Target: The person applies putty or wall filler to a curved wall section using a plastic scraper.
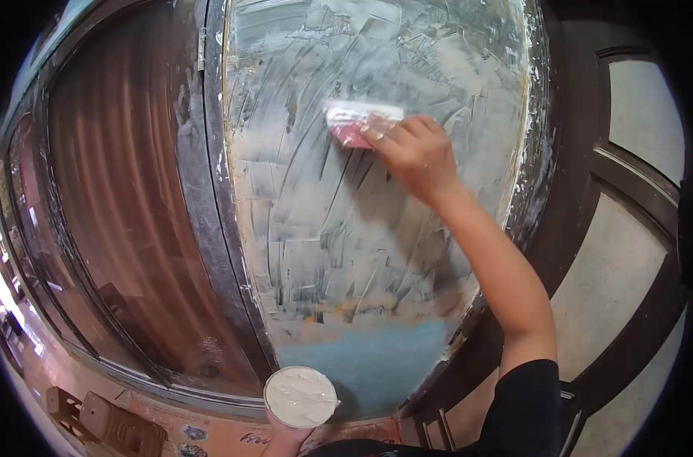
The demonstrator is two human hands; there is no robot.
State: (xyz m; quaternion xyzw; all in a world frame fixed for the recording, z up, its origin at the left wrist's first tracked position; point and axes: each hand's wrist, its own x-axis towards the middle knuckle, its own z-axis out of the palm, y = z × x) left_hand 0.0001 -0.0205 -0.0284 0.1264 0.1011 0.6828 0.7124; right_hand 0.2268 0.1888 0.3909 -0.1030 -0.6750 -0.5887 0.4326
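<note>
My right hand [418,156] is closed around a pink putty scraper [352,131], whose edge is smeared with white. The scraper lies against the upper middle of a wall panel [308,228] streaked with grey-white filler, and a bare blue strip shows along the panel's bottom. Low in the view, my left hand [288,437] holds a round tub [301,397] from beneath. Pale, creamy putty fills the tub close to its rim. Most of the left hand's fingers are hidden under the tub.
To the left is a dark-framed glass door [125,198] with brown curtains behind it. A dark frame with pale panes [609,282] stands on the right. Brown plastic stools [114,426] and printed cardboard [232,438] are on the floor at lower left.
</note>
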